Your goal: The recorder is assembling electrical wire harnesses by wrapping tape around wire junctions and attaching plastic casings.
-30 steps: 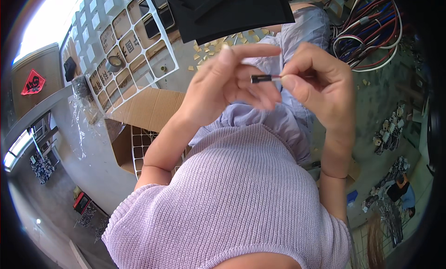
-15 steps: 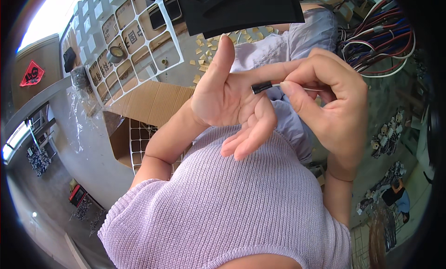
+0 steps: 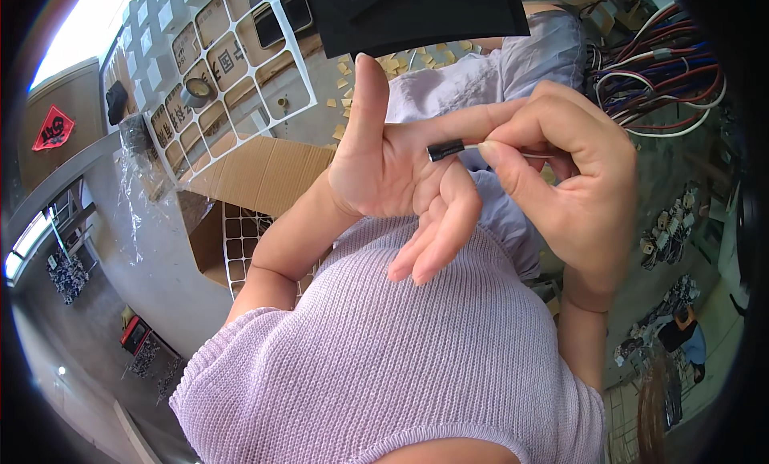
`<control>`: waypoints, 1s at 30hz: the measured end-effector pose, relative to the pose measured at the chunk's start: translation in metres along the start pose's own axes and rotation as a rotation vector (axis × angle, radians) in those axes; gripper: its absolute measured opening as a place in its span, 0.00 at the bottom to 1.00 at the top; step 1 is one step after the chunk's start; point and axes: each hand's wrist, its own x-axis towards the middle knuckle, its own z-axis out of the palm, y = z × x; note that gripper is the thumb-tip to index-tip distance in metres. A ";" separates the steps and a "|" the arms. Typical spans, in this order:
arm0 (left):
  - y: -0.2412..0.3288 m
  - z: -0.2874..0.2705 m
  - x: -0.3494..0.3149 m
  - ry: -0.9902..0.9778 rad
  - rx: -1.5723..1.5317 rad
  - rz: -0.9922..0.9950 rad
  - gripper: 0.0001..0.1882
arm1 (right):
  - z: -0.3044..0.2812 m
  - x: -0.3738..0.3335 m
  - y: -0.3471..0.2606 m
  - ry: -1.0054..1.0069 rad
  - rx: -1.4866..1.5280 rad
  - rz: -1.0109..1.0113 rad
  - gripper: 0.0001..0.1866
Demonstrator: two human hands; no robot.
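Note:
My right hand [image 3: 573, 171] pinches a thin white wire [image 3: 473, 147] between thumb and index finger. At the wire's end sits a small black cylindrical piece [image 3: 445, 150], its shiny end pointing left. The piece is in front of the palm of my left hand [image 3: 400, 171]; whether it touches the skin I cannot tell. That left hand is palm up, thumb raised and index finger stretched toward the right hand, the other fingers loosely curled with nothing in them. The far end of the wire is hidden behind my right fingers.
Black sheets [image 3: 416, 19] lie ahead at the top. A white plastic grid [image 3: 268, 119] with a tape roll [image 3: 197, 92] and a phone [image 3: 284, 19] is at the upper left, above an open cardboard box [image 3: 256, 175]. Bundled cables [image 3: 665, 71] hang at the upper right. Small yellowish pieces [image 3: 340, 103] are scattered beyond my hands.
The black piece has shifted slightly left over my left palm and turned a little. My left thumb has moved slightly left; the right hand keeps its pinch on the wire.

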 end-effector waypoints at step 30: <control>0.045 0.004 -0.005 0.267 1.127 -0.058 0.36 | -0.007 0.011 0.029 0.184 -0.129 -0.013 0.05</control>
